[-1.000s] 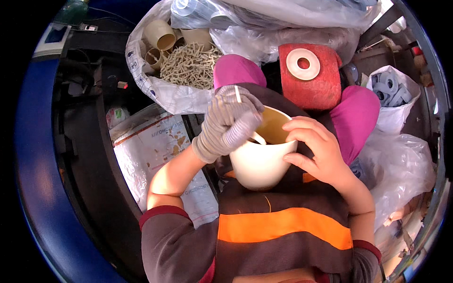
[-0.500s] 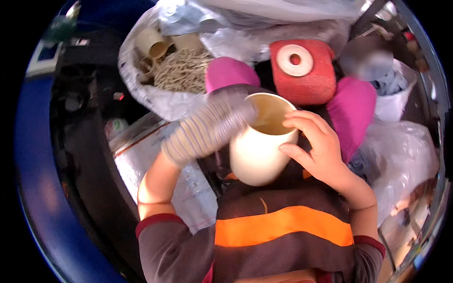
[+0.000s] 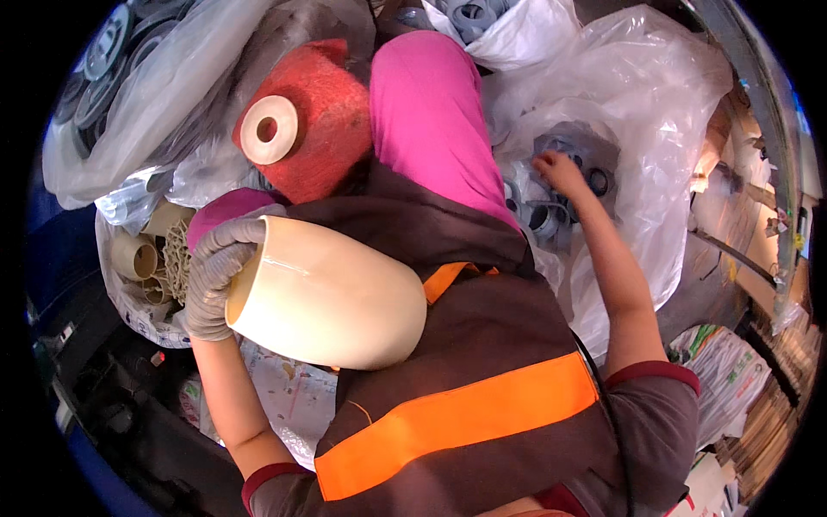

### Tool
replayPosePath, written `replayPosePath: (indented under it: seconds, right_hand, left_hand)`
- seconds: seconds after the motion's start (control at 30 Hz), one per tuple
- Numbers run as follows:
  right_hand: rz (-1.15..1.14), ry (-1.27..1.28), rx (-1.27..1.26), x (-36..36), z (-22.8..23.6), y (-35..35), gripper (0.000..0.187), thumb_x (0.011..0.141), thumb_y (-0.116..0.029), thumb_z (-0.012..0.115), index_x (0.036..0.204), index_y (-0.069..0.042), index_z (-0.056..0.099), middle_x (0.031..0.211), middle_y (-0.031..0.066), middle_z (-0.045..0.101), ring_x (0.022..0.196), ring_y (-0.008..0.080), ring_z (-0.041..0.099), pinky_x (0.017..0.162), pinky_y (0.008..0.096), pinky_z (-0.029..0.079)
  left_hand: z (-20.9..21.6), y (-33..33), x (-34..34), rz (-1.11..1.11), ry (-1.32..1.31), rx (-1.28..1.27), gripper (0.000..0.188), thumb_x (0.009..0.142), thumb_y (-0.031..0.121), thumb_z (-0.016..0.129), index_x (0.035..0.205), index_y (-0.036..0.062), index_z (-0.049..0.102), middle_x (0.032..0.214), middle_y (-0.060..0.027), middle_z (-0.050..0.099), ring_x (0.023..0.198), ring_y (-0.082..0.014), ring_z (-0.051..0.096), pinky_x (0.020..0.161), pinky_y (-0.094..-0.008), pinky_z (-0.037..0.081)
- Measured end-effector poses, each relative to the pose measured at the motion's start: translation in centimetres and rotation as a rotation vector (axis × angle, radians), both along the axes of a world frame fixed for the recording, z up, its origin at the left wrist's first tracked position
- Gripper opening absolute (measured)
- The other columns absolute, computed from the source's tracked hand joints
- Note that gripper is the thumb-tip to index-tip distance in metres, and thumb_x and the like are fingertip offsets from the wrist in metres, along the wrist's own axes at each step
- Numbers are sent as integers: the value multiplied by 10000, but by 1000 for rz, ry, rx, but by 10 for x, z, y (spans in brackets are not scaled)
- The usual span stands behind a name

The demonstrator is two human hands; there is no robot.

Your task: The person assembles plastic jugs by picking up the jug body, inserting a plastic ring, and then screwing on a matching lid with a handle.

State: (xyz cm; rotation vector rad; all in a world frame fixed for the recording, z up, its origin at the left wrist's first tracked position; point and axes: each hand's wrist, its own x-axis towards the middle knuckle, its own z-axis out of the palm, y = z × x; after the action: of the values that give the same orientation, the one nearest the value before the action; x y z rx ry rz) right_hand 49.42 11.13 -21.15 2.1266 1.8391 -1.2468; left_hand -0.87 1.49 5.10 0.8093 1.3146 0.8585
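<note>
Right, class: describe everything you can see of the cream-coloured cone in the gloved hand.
The cream cone is a smooth, glossy tapered tube, plastic by its look, wider at the open end and rounded at the narrower end. It lies tilted on its side across the person's lap, on the dark brown apron, open end to the picture's left. The left hand, in a grey knit glove, grips its open rim, fingers curled over the edge. It carries no yarn.

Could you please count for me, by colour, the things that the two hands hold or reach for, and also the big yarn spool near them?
Cream: 1, the cream cone-shaped tube, gripped at its open end by the gloved left hand.
Grey: 1, the grey plastic ring just below the bare right hand, among more in a clear bag.
Red: 1, the red yarn spool.
Total: 3
</note>
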Motion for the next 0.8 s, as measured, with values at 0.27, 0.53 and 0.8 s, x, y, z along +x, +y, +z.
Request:
replayPosePath:
  seconds: [0.27,0.53,0.8]
  right_hand:
    - [9,-192,-159,13,-134,-100,479,783,-326,668,1048,71,624,1062,258,631,927,380,636,803,398,500]
    - [-656,322,-267,11,-210,-145,572,752,-338,707,1057,129,583,1059,294,620,952,405,623,807,398,497]
    - [-182,-139,-104,35,-95,-67,507,776,-387,677,1006,62,632,978,244,657,924,388,630,792,432,481]
  left_hand:
    - [-5,21,10,-28,28,-199,219,768,92,607,938,-36,656,988,-128,665,914,-203,625,820,-288,490]
    - [-10,16,15,-124,130,47,175,800,119,600,890,-24,647,1036,-112,631,984,-221,599,854,-300,477]
    - [-14,17,15,-7,-55,-26,226,821,178,621,981,19,636,1074,-140,603,1102,-290,557,918,-366,460]
